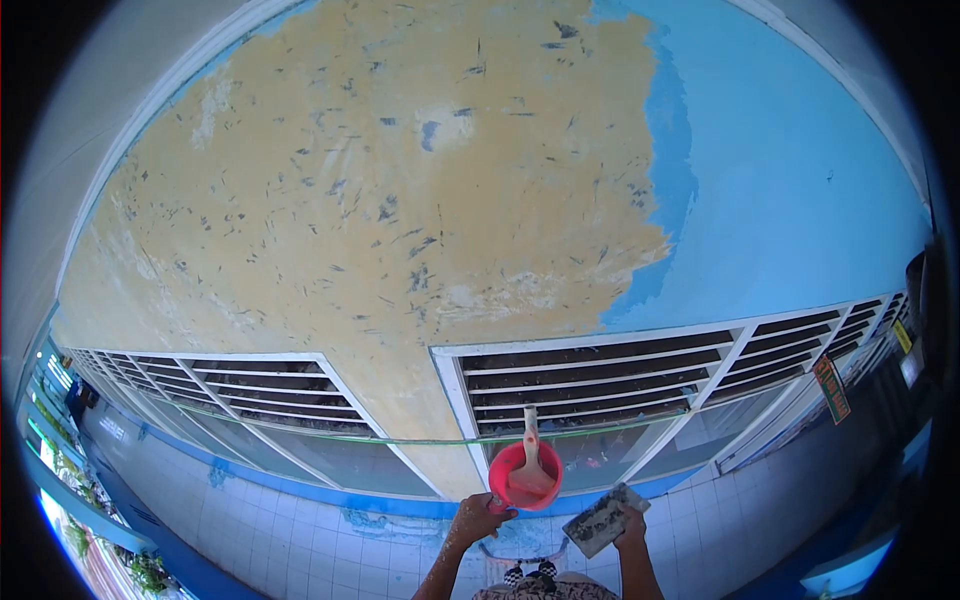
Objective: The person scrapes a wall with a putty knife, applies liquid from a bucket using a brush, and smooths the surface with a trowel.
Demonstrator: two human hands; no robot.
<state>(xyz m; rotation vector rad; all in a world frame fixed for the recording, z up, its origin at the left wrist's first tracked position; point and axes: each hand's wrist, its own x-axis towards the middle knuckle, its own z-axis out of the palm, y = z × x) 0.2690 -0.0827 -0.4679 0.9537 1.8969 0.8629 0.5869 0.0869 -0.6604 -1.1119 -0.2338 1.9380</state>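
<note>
My left hand is closed around the handle of a red plastic dipper, held low in front of the wall. A flat, wide-ended tool with a pale handle stands in the dipper, its handle pointing up. On the right, my right hand grips a rectangular plastering trowel by its near edge. Grey, patchy smears cover the trowel's upper face. The two hands are apart, with the dipper and trowel not touching.
The wall ahead has a scraped yellow-tan area beside blue paint. Below are white-framed louvred windows, crossed by a green cord. A hanging sign is at right. White tiles show splashes of blue.
</note>
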